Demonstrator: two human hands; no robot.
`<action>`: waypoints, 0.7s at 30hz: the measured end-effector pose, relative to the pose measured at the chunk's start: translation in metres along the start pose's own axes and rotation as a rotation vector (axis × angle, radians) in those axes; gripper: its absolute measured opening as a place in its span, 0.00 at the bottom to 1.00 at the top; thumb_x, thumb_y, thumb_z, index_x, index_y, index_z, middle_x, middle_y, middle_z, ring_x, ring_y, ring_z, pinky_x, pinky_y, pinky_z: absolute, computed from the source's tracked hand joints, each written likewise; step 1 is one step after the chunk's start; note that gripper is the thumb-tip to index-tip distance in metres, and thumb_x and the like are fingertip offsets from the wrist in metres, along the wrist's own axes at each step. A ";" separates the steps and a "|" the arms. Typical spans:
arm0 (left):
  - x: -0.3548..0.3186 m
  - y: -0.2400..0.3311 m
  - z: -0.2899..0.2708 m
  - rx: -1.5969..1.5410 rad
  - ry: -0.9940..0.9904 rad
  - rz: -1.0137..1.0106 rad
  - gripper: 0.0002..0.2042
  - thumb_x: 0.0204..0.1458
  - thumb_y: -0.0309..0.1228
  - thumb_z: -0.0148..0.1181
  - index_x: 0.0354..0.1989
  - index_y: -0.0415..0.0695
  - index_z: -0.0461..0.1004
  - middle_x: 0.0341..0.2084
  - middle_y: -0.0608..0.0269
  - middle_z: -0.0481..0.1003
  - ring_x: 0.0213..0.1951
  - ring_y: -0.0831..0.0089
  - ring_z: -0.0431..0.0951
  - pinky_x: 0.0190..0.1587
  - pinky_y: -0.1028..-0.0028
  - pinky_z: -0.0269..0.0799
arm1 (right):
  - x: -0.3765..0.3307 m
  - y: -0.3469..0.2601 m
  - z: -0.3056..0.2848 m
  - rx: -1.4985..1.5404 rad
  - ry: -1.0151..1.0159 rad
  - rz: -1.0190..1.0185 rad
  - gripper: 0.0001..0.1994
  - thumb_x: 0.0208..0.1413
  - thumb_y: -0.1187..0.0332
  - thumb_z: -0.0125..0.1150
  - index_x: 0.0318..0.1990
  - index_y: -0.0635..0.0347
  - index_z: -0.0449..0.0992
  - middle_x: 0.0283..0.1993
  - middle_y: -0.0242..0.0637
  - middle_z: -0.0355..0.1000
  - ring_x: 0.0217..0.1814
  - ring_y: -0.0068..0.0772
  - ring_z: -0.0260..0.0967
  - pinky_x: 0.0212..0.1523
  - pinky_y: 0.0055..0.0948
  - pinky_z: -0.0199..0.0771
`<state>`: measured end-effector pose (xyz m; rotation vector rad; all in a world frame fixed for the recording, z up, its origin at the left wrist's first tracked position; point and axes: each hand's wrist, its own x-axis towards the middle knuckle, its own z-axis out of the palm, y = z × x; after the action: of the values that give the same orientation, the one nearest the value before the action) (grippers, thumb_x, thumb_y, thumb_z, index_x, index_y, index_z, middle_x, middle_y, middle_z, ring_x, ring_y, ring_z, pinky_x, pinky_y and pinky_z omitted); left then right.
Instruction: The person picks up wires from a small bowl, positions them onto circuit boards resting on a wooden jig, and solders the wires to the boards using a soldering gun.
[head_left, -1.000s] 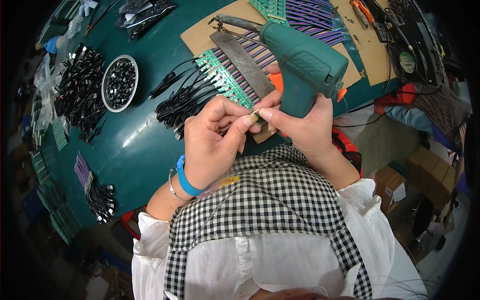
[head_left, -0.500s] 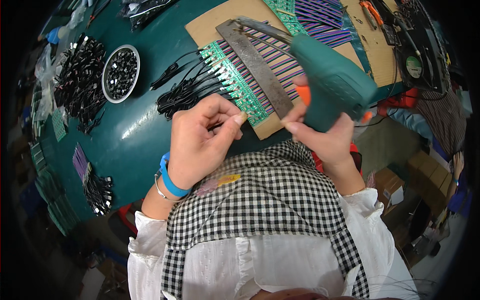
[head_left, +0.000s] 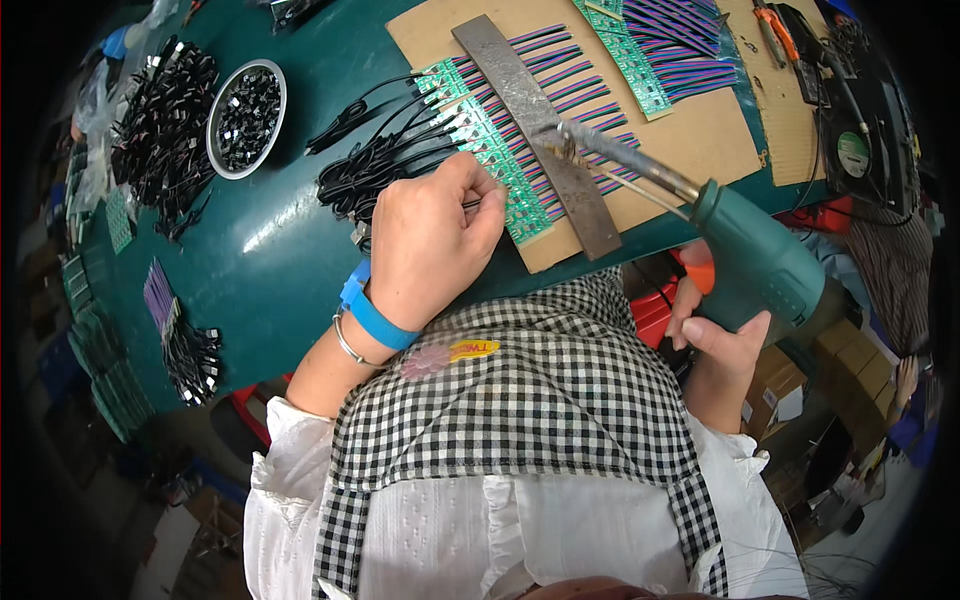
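My right hand (head_left: 722, 335) grips a green soldering gun (head_left: 765, 262) with an orange trigger; its metal tip and thin feed tube point left, over a flat steel bar (head_left: 535, 125). That bar lies across rows of striped multicoloured wires joined to a strip of small green circuit boards (head_left: 487, 150). My left hand (head_left: 435, 218) is closed, thumb against curled fingers, at the strip's near left edge. Whatever it pinches is mostly hidden. Black cables (head_left: 365, 182) run from beside this hand to the boards. Cardboard (head_left: 690, 150) lies under the boards.
A second board strip (head_left: 635, 65) with wires lies far right. At left stand a metal bowl (head_left: 228, 174) of small black parts and a heap of black cables (head_left: 160, 130). A wire bundle (head_left: 185, 340) lies nearer. Orange-handled pliers (head_left: 775, 32) sit at the right.
My right hand has drawn the soldering gun right and nearer to me, its tip now lower over the bar. My left hand has shifted slightly right and farther from me.
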<state>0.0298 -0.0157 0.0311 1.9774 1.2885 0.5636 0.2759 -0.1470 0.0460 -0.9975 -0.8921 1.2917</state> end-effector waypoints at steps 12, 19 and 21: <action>0.003 0.000 0.002 -0.028 0.051 -0.014 0.05 0.44 0.26 0.60 0.20 0.40 0.71 0.13 0.58 0.74 0.16 0.64 0.77 0.20 0.71 0.71 | -0.007 -0.003 -0.005 -0.088 -0.066 0.157 0.22 0.41 0.83 0.61 0.48 0.77 0.66 0.44 0.50 0.68 0.24 0.28 0.70 0.22 0.22 0.72; 0.005 -0.001 0.002 -0.027 0.035 0.004 0.05 0.44 0.25 0.60 0.21 0.39 0.71 0.13 0.61 0.73 0.16 0.75 0.74 0.20 0.77 0.68 | -0.007 0.001 -0.006 -0.076 -0.038 0.200 0.23 0.41 0.84 0.60 0.49 0.75 0.64 0.37 0.46 0.68 0.25 0.28 0.70 0.22 0.22 0.72; 0.005 -0.002 0.002 -0.036 0.033 0.012 0.06 0.46 0.24 0.61 0.22 0.37 0.72 0.13 0.65 0.73 0.15 0.85 0.70 0.19 0.83 0.64 | -0.008 0.002 -0.007 -0.061 -0.043 0.213 0.23 0.41 0.84 0.60 0.49 0.75 0.63 0.37 0.46 0.68 0.25 0.28 0.70 0.22 0.22 0.72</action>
<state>0.0316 -0.0114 0.0285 1.9551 1.2790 0.6236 0.2807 -0.1554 0.0416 -1.1407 -0.8801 1.4769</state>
